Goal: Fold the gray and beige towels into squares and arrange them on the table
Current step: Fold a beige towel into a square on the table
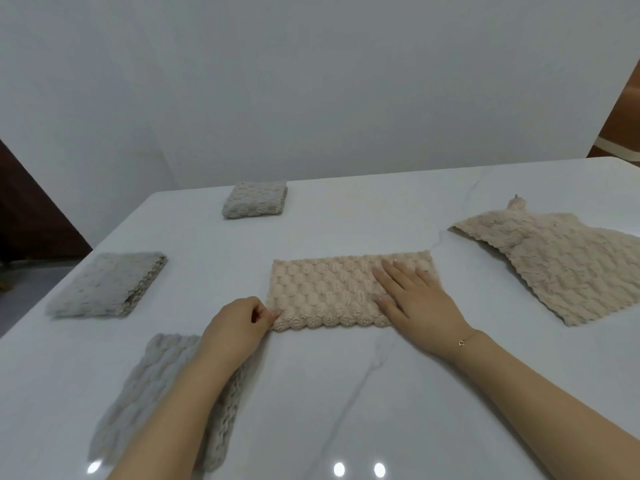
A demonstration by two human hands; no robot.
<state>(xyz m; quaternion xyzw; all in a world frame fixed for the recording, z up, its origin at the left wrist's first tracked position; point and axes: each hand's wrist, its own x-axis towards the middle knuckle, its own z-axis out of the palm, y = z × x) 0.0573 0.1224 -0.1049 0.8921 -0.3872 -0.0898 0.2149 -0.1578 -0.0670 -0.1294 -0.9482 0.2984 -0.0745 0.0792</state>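
On the white marble desk [346, 393], the left hand [239, 323] pinches the half-folded beige bubble-textured towel's [329, 296] left corner; right hand [415, 292] fingers [384, 275] press it, spread flat.

No text, label, brand, number or sign can be read anywhere in the view.
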